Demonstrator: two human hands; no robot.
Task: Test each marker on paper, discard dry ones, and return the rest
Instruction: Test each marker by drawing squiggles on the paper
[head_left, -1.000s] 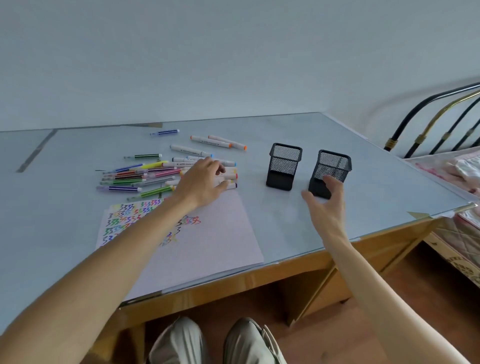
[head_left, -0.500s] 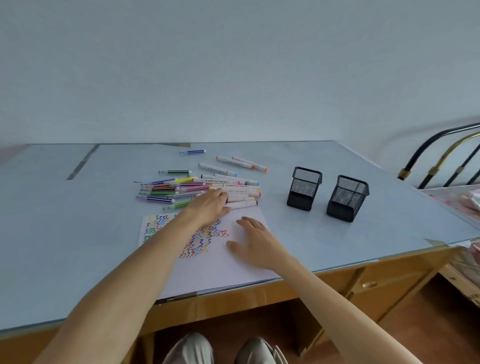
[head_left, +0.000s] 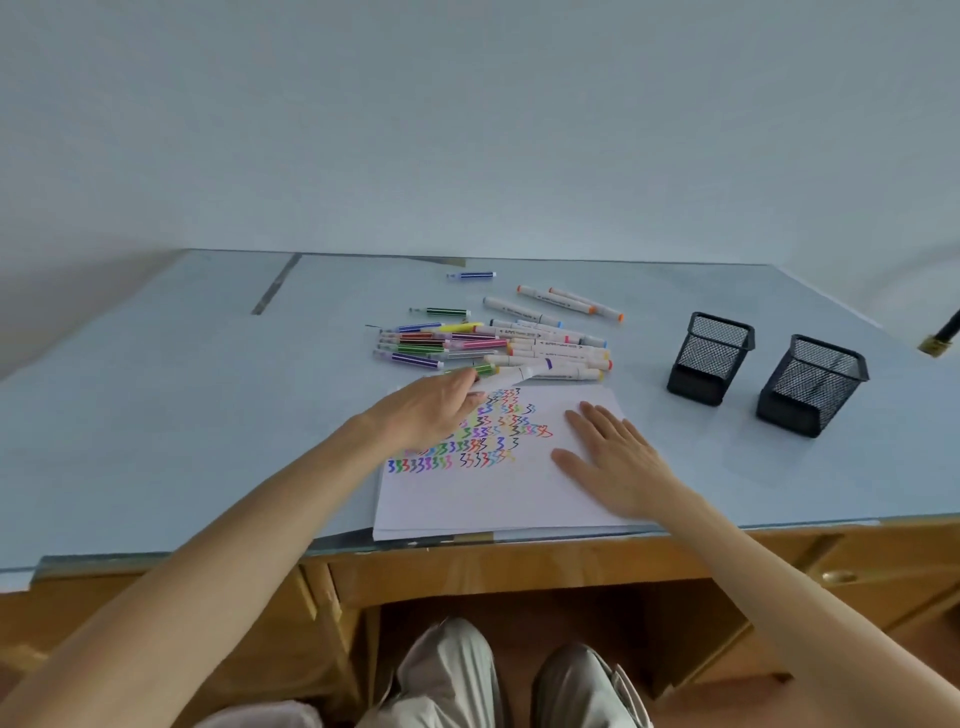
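The left hand (head_left: 434, 410) grips a white marker (head_left: 514, 375) over the paper (head_left: 498, 493); the right hand (head_left: 613, 462) lies flat on the sheet, fingers straight.

Two black mesh holders (head_left: 709, 358) (head_left: 810, 384) stand side by side, right of the sheet, on the blue worktop (head_left: 182, 415). The loose markers (head_left: 493, 340) beyond the paper overlap too much to count surely; roughly twenty. Motion blur hides the held marker's tip and the fingers around it.
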